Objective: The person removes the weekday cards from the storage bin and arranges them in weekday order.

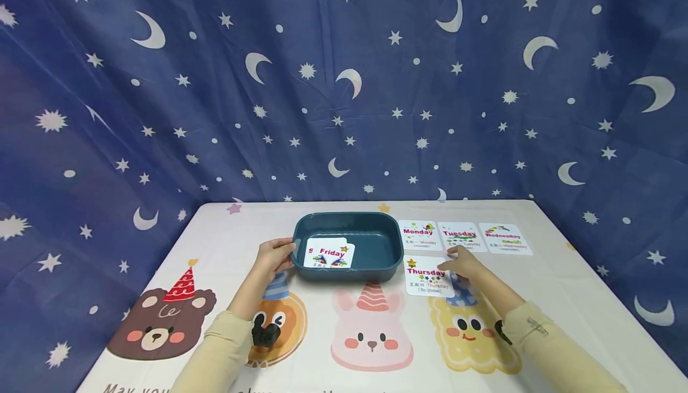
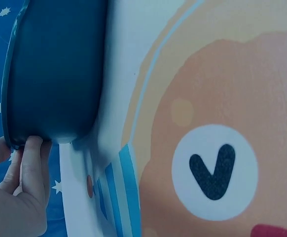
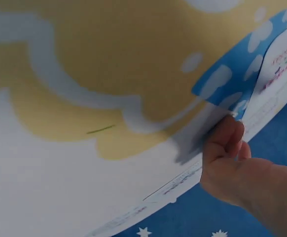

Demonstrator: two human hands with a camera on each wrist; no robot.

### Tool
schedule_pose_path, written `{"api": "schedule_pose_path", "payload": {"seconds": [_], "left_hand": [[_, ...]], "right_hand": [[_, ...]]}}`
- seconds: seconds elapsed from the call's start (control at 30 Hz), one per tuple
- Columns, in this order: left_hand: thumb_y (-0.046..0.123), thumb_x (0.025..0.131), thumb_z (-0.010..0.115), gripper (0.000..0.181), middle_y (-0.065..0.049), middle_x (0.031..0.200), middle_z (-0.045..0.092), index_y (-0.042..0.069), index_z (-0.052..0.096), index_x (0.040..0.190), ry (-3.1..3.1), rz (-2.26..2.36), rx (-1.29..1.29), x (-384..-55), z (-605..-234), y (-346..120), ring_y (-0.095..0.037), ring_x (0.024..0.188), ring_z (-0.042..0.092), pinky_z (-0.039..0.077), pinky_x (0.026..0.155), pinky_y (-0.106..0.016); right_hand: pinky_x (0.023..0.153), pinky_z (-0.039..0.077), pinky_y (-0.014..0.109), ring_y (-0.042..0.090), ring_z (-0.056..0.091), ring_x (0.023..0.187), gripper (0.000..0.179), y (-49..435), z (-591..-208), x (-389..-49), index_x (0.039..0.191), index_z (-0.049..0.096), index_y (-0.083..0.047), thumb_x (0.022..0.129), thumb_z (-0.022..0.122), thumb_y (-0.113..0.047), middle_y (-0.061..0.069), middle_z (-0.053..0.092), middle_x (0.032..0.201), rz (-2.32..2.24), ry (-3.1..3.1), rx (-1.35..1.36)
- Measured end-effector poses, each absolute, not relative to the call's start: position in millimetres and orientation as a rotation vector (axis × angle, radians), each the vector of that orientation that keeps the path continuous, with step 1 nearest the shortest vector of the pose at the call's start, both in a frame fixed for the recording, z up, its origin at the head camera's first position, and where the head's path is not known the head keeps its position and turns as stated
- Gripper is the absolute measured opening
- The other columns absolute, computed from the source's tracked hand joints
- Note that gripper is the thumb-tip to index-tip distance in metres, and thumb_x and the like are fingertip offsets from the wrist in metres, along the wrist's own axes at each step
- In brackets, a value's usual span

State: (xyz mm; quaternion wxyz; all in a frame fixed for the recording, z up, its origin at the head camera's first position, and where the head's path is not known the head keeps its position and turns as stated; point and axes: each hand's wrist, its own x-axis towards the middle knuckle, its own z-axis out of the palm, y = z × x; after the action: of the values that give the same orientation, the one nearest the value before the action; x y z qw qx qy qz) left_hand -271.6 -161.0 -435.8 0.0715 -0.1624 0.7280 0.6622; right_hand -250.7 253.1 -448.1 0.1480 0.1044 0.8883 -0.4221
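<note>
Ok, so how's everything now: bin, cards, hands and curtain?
Bin: upright, cards inside.
Friday card: face up, overlapping another card.
Monday card: flat, face up.
Tuesday card: flat, face up.
Wednesday card: flat, face up.
Thursday card: face up.
Left hand: gripping the bin.
Right hand: at the Thursday card's edge, touch unclear.
Curtain: hanging.

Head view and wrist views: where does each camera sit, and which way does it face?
Head: worn on the person's head, facing forward and down at curtain and tablecloth; left hand, right hand and sleeves show.
Left wrist: on that wrist, facing the side of the blue tray; the left fingers show, gripping its rim.
Right wrist: on that wrist, facing the tablecloth and part of the Thursday card; the right fingers show near its edge.
Head and left wrist share the left hand at the tray.
</note>
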Motion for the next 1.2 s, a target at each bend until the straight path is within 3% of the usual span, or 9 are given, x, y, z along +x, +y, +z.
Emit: {"api": "schedule_pose_path", "payload": {"seconds": [0.2,0.37,0.47,0.6,0.7,0.9,1.07,1.2], "left_hand": [[0.007,0.093,0.055,0.034,-0.021,0.116,0.061,-0.003,0.054,0.126,2.193,1.992,-0.479,-272.4,-436.8,-158.3,-0.008,0.072,0.063,0.055,0.061,-0.019],[0.006,0.093,0.055,0.035,-0.023,0.117,0.060,-0.005,0.053,0.127,2.206,2.002,-0.461,-270.8,-438.2,-158.7,-0.009,0.072,0.063,0.054,0.059,-0.018],[0.006,0.093,0.055,0.035,-0.023,0.115,0.060,-0.006,0.053,0.126,2.210,2.006,-0.453,-269.2,-439.7,-158.8,-0.009,0.071,0.062,0.054,0.058,-0.018],[0.007,0.093,0.055,0.035,-0.021,0.113,0.061,-0.006,0.054,0.125,2.214,1.995,-0.459,-267.9,-442.3,-159.5,-0.008,0.069,0.061,0.054,0.058,-0.019],[0.006,0.093,0.055,0.035,-0.019,0.109,0.062,-0.006,0.054,0.126,2.208,1.990,-0.471,-267.8,-444.3,-159.7,-0.007,0.067,0.061,0.053,0.057,-0.018],[0.005,0.092,0.056,0.035,-0.015,0.100,0.064,-0.007,0.054,0.125,2.195,2.012,-0.468,-268.5,-444.3,-159.0,-0.007,0.065,0.060,0.053,0.055,-0.018],[0.007,0.093,0.055,0.035,-0.022,0.114,0.061,-0.005,0.054,0.126,2.209,1.995,-0.489,-271.3,-440.5,-159.9,-0.009,0.071,0.062,0.053,0.056,-0.017],[0.008,0.094,0.055,0.035,-0.024,0.120,0.058,-0.004,0.054,0.127,2.208,1.992,-0.494,-273.5,-438.3,-160.6,-0.009,0.072,0.063,0.053,0.057,-0.017]], "right_hand": [[0.072,0.045,0.032,0.031,0.051,0.092,0.053,254.0,-440.9,-250.3,0.128,0.036,0.009,0.087,0.060,-0.016,0.028,0.050,0.111,-1.287,2.589,0.257],[0.058,0.042,0.027,0.019,0.047,0.073,0.045,247.9,-435.5,-252.1,0.125,0.041,0.008,0.089,0.057,-0.014,0.012,0.049,0.090,-1.396,2.616,0.241],[0.062,0.045,0.027,0.015,0.046,0.073,0.040,241.4,-431.6,-250.4,0.125,0.043,0.008,0.092,0.054,-0.012,0.006,0.049,0.087,-1.520,2.600,0.227],[0.074,0.051,0.034,0.017,0.052,0.079,0.038,228.7,-425.7,-245.0,0.126,0.045,0.007,0.094,0.052,-0.012,0.007,0.056,0.093,-1.611,2.584,0.204],[0.075,0.053,0.036,0.020,0.056,0.081,0.037,220.2,-421.2,-242.1,0.126,0.046,0.005,0.093,0.052,-0.012,0.008,0.059,0.094,-1.625,2.575,0.197],[0.070,0.052,0.027,0.013,0.057,0.074,0.033,207.0,-406.3,-243.3,0.123,0.048,0.004,0.093,0.048,-0.010,0.002,0.065,0.090,-1.703,2.525,0.155],[0.067,0.050,0.023,0.008,0.056,0.070,0.033,189.6,-392.8,-247.2,0.123,0.047,0.007,0.093,0.048,-0.007,-0.006,0.062,0.081,-1.794,2.464,0.046],[0.065,0.050,0.022,0.008,0.057,0.069,0.034,174.5,-384.8,-250.1,0.123,0.046,0.009,0.093,0.048,-0.006,0.001,0.063,0.086,-1.834,2.433,-0.030]]}}
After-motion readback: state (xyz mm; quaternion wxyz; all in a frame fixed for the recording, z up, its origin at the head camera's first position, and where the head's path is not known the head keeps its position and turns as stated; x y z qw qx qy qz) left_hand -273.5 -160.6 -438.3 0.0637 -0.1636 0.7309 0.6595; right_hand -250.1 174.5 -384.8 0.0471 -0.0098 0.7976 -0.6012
